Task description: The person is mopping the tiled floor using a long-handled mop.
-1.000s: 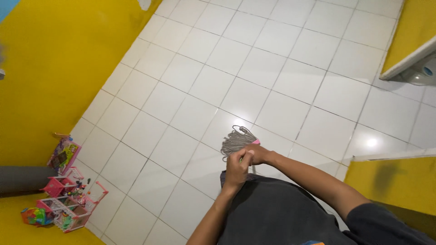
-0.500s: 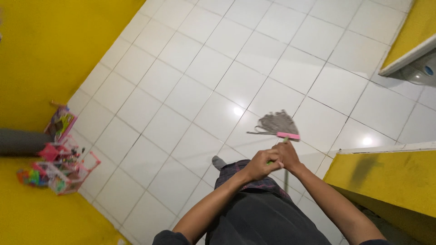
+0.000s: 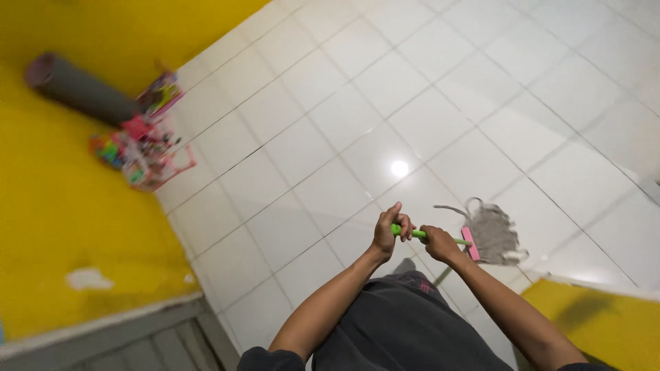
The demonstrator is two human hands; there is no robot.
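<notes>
Since the frame half a second back, we see the mop head (image 3: 492, 233) swung over to the right of the hands, where before it lay ahead of them, and the pile of toys (image 3: 142, 150) has slid up toward the top left as the view turned. Both hands now sit on the green handle (image 3: 417, 234): our left hand (image 3: 390, 232) is wrapped round its upper end, fingers curled shut on it with the thumb raised, and our right hand (image 3: 438, 242) is clamped on it just below, nearer the mop. The 2 hands are close together but not touching. From the right hand the handle runs on to a pink bar (image 3: 473, 243), and the grey strings spread flat on the white tiled floor (image 3: 323, 117) beyond it. A grey pipe (image 3: 79, 89) lies against the yellow wall (image 3: 62, 206) just behind the toys. A second yellow wall (image 3: 591, 319) stands at the lower right, close to the mop head.
</notes>
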